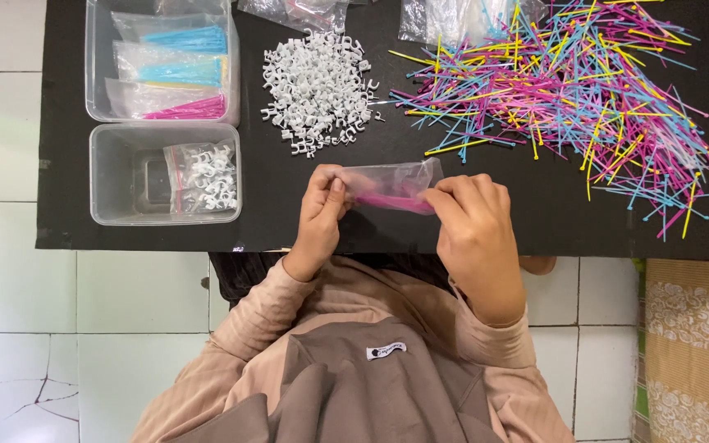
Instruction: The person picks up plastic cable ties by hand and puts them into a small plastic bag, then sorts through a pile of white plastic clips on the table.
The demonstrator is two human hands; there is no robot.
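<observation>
Both of your hands are pinching one small clear bag: your left hand has thumb and fingers pressed together on its left end, your right hand grips its right end. To my eye you are closing or smoothing it, so keep the two pinches level, hold the film taut between them, and run your fingers along the top edge without crushing what is inside. Pink ties lie lengthwise inside the bag, between your two grips and low in it, not under either thumb. The bag hangs just above the near edge of the black mat.

Beyond the bag lies a heap of white clips. Right of the bag spreads a loose pile of coloured ties. Left of the bag sit two clear tubs: the near tub holds a bagged lot of clips, the far tub holds bagged ties.
</observation>
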